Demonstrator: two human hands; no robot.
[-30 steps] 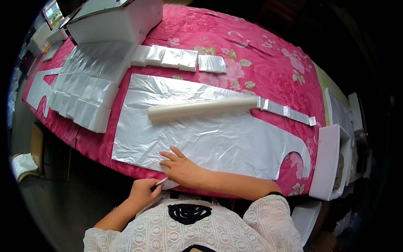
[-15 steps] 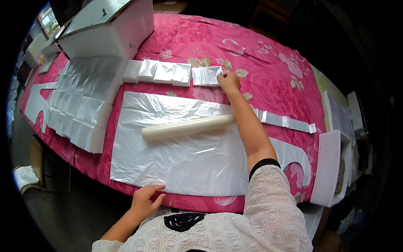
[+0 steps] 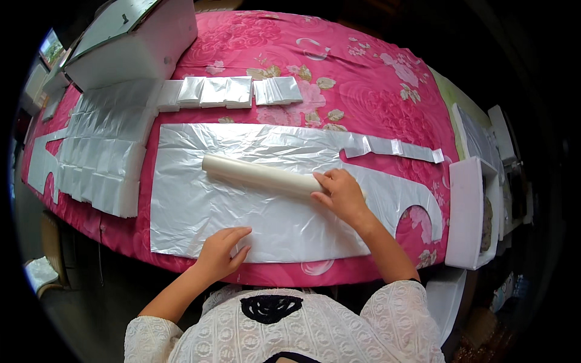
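A thin white plastic apron lies spread across the table, with a long strap and a rounded cut-out on its right side. On top of it a cream-white tube rests at a slant. My right hand grips this tube near its right end, thumb on the near side and fingers over the top. Over the apron's near edge is my left hand, its fingers stretched out and holding nothing. Beyond the apron runs a row of folded plastic packets, the rightmost packet set slightly apart.
Stacked folded plastic covers the table's left part, next to a big white foam box. At the right edge stands another white foam box. A pink floral cloth covers the table.
My right hand has let go of the far folded packet and come back to the tube, whose right end has swung nearer. My left hand has shifted slightly over the apron. The whole view has shifted.
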